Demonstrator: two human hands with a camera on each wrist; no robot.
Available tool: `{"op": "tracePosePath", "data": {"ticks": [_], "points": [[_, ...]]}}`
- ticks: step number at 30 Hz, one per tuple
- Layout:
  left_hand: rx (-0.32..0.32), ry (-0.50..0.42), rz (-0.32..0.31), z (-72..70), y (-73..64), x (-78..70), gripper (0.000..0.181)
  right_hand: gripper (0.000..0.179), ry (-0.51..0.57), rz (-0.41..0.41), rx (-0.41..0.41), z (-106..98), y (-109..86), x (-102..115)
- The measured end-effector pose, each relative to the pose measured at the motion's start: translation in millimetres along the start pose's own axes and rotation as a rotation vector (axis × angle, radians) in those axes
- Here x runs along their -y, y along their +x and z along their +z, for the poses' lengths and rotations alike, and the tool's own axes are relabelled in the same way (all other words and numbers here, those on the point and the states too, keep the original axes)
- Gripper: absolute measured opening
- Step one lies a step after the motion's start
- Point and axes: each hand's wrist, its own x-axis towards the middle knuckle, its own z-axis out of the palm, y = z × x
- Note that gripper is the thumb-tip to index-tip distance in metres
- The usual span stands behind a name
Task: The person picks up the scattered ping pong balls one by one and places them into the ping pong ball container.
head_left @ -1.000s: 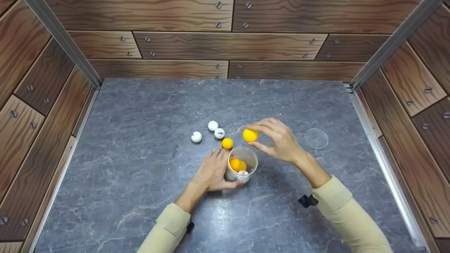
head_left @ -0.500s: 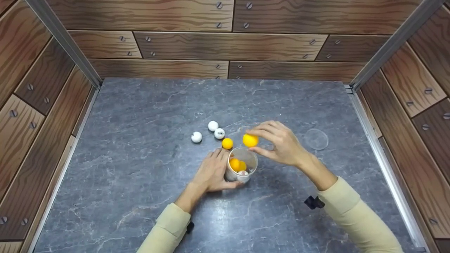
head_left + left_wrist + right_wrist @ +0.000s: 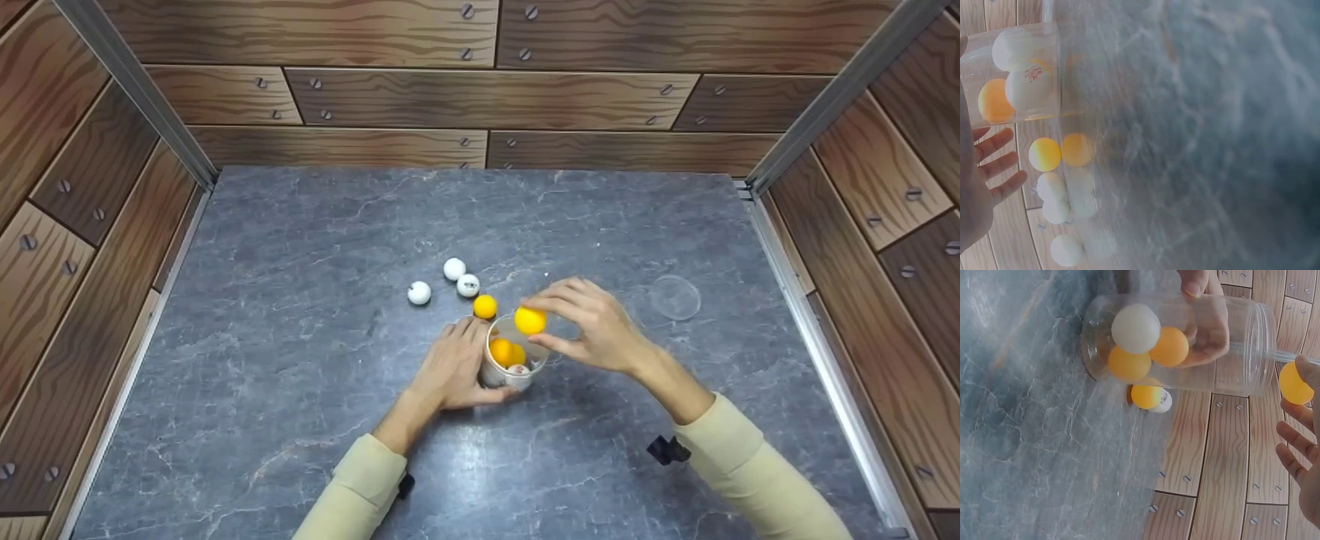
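A clear plastic jar (image 3: 517, 379) stands upright on the table, with orange and white ping-pong balls inside, seen through its wall in both wrist views. My left hand (image 3: 452, 367) holds the jar from its left side, thumb across the front and fingers behind. Between thumb and fingertips, my right hand (image 3: 596, 326) pinches an orange ping-pong ball (image 3: 530, 320) over the far part of the jar's mouth. In the right wrist view that pinched ball (image 3: 1295, 384) is just beyond the threaded rim (image 3: 1264, 349). Another orange ball (image 3: 485, 306) lies just behind the jar.
Three white ping-pong balls, one of them nearest the left (image 3: 419, 292), lie behind and left of the jar. A round clear lid (image 3: 675, 297) lies flat to the right. Wood-patterned walls (image 3: 480, 97) and metal rails (image 3: 832, 367) border the grey marbled table (image 3: 300, 225).
My right hand has brought the orange ball toward me, from behind the jar to over its mouth. The left hand and the jar have stayed in place.
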Motion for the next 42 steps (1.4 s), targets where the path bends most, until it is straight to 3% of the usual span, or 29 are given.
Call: {"op": "tracePosePath", "data": {"ticks": [9, 24, 37, 42], "points": [[0.008, -0.008, -0.003, -1.4, -0.4, -0.6, 0.103, 0.042, 0.006, -0.009, -0.003, 10.0, -6.9, 4.8], [-0.008, -0.025, 0.010, 0.3, -1.4, 0.9, 0.097, 0.046, 0.001, 0.046, 0.041, 18.9, -13.1, 10.1], [-0.007, -0.023, 0.011, 0.9, -1.1, 1.3, 0.098, 0.044, 0.019, 0.046, 0.016, 19.8, -15.7, 9.4], [-0.004, -0.029, 0.014, -0.1, -1.5, 0.9, 0.098, 0.047, 0.042, 0.094, 0.023, 16.1, -18.6, 10.1]]}}
